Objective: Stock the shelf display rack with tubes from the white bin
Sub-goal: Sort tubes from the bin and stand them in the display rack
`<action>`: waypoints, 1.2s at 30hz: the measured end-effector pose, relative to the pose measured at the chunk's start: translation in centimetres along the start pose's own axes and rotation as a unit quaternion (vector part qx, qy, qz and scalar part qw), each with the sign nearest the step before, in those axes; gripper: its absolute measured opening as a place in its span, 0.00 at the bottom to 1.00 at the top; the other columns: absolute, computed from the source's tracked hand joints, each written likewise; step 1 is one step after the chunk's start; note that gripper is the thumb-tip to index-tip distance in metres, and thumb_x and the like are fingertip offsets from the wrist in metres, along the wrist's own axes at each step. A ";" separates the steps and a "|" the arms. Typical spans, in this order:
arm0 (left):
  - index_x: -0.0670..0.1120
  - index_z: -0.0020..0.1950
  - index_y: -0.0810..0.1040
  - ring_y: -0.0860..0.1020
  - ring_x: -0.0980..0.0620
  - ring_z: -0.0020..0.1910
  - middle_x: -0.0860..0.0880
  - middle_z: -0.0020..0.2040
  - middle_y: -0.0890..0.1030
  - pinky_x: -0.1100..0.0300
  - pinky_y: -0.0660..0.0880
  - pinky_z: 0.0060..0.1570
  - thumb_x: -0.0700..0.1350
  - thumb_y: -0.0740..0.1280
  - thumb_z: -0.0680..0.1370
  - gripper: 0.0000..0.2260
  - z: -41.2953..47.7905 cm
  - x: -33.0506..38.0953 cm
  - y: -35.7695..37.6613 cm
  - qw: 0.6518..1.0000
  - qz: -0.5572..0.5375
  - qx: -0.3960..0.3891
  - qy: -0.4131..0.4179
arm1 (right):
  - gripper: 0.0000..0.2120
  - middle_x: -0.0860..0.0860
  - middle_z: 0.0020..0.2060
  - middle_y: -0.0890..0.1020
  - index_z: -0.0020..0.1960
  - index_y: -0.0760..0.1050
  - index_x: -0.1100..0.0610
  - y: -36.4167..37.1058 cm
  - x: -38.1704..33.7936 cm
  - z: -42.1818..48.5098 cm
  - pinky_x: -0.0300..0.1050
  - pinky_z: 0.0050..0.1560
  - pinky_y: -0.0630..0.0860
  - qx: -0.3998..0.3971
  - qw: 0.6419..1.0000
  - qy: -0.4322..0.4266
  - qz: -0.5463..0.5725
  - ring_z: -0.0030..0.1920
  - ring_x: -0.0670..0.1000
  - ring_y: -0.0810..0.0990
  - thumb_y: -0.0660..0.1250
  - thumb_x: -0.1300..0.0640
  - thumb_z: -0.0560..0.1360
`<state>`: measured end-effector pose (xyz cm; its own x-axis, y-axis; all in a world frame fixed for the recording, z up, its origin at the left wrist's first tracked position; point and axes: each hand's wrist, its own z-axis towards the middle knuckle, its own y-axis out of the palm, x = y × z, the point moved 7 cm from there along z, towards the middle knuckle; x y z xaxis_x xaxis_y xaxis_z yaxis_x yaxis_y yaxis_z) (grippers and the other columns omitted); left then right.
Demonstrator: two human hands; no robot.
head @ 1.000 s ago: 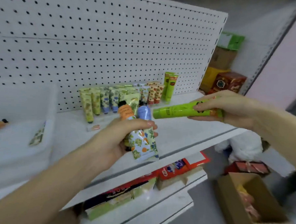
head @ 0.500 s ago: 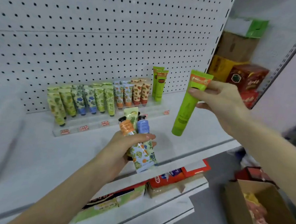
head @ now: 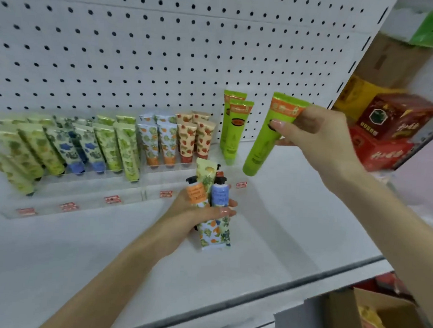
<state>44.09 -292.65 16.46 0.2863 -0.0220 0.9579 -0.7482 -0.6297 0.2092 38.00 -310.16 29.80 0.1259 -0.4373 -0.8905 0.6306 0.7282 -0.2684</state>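
Observation:
My right hand [head: 312, 133] pinches the flat top end of a bright green tube [head: 267, 139], which hangs cap down just right of two matching green tubes [head: 233, 129] standing at the rack's right end. My left hand [head: 197, 213] grips a bunch of small patterned tubes [head: 214, 206] in front of the rack, caps up. The clear display rack [head: 83, 194] holds rows of several floral tubes against the pegboard. The white bin is out of view.
The white shelf [head: 269, 242] runs to a front edge at lower right. A pegboard back wall [head: 166, 48] rises behind the rack. Red and yellow boxes [head: 388, 127] stand at the right. An open cardboard box [head: 377, 322] sits below.
My right hand turned the green tube from lying sideways to hanging upright and carried it toward the rack's right end. The view swung left; my left hand kept its bunch.

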 end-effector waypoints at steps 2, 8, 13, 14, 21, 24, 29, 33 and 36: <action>0.47 0.51 0.80 0.83 0.45 0.48 0.45 0.46 0.85 0.54 0.80 0.48 0.39 0.75 0.61 0.19 0.4 -0.5 -0.1 1.000 -0.016 0.000 0.006 | 0.10 0.43 0.39 0.85 0.48 0.80 0.52 0.8 0.9 1.1 0.39 0.41 0.80 0.001 1.000 -0.010 -0.004 0.43 0.46 0.84 0.71 0.65 0.72; 0.51 0.47 0.83 0.83 0.44 0.49 0.44 0.47 0.85 0.51 0.80 0.51 0.43 0.77 0.58 0.18 1.3 -1.3 -0.5 0.998 -0.043 0.020 0.034 | 0.09 0.51 0.43 0.84 0.50 0.80 0.58 2.0 3.5 3.0 0.45 0.42 0.82 0.002 1.000 -0.009 -0.014 0.43 0.50 0.84 0.72 0.65 0.70; 0.54 0.44 0.85 0.83 0.45 0.49 0.45 0.48 0.85 0.51 0.79 0.52 0.45 0.76 0.57 0.16 1.0 -1.3 -0.5 0.997 -0.049 0.007 0.055 | 0.08 0.48 0.41 0.84 0.48 0.79 0.57 2.4 4.1 4.0 0.41 0.40 0.80 0.002 1.000 -0.006 -0.009 0.42 0.49 0.85 0.73 0.64 0.70; 0.54 0.44 0.85 0.83 0.45 0.49 0.45 0.48 0.85 0.52 0.79 0.52 0.46 0.76 0.57 0.16 1.0 -1.3 -0.6 0.997 -0.048 0.003 0.057 | 0.08 0.47 0.40 0.84 0.48 0.79 0.56 2.6 4.1 4.1 0.40 0.40 0.80 0.000 1.000 -0.005 -0.005 0.42 0.48 0.84 0.73 0.64 0.70; 0.52 0.51 0.83 0.82 0.45 0.53 0.45 0.52 0.84 0.50 0.78 0.55 0.43 0.76 0.63 0.18 0.1 -2.1 -1.4 0.998 -0.017 -0.027 0.046 | 0.07 0.48 0.40 0.84 0.45 0.79 0.54 3.6 5.2 4.0 0.42 0.41 0.81 -0.005 0.999 -0.002 -0.045 0.41 0.46 0.84 0.74 0.63 0.69; 0.48 0.59 0.78 0.81 0.43 0.56 0.44 0.55 0.83 0.45 0.75 0.59 0.39 0.72 0.67 0.20 0.0 -2.7 -2.0 0.999 -0.009 -0.025 0.034 | 0.08 0.46 0.39 0.84 0.42 0.78 0.51 3.9 5.5 3.8 0.45 0.43 0.82 -0.008 0.997 0.005 -0.080 0.40 0.48 0.84 0.75 0.61 0.69; 0.45 0.60 0.75 0.81 0.42 0.55 0.48 0.50 0.85 0.57 0.78 0.48 0.37 0.70 0.66 0.21 -0.1 -2.7 -2.2 0.999 -0.021 -0.036 0.035 | 0.11 0.45 0.37 0.84 0.39 0.75 0.47 3.8 5.8 3.7 0.48 0.48 0.81 0.004 0.993 0.016 -0.118 0.39 0.47 0.84 0.77 0.57 0.67; 0.42 0.63 0.74 0.81 0.42 0.55 0.42 0.55 0.83 0.54 0.78 0.50 0.35 0.70 0.69 0.23 0.3 -3.2 -2.5 0.999 -0.019 -0.035 0.025 | 0.10 0.44 0.37 0.83 0.40 0.76 0.47 3.9 5.9 3.8 0.42 0.47 0.79 -0.007 0.993 0.026 -0.114 0.37 0.40 0.82 0.76 0.57 0.67; 0.41 0.64 0.73 0.81 0.46 0.57 0.44 0.57 0.82 0.55 0.77 0.54 0.33 0.69 0.74 0.19 0.4 -3.9 -2.5 0.999 -0.010 -0.053 0.004 | 0.08 0.44 0.38 0.83 0.42 0.78 0.48 4.2 6.0 4.0 0.42 0.48 0.79 -0.016 0.993 0.034 -0.116 0.38 0.41 0.82 0.76 0.58 0.68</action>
<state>45.12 -291.29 12.13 0.2969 -0.0030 0.9549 -0.8011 -0.5449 0.2474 44.49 -311.83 24.81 -0.0728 -0.5586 -0.8263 0.6121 0.6291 -0.4792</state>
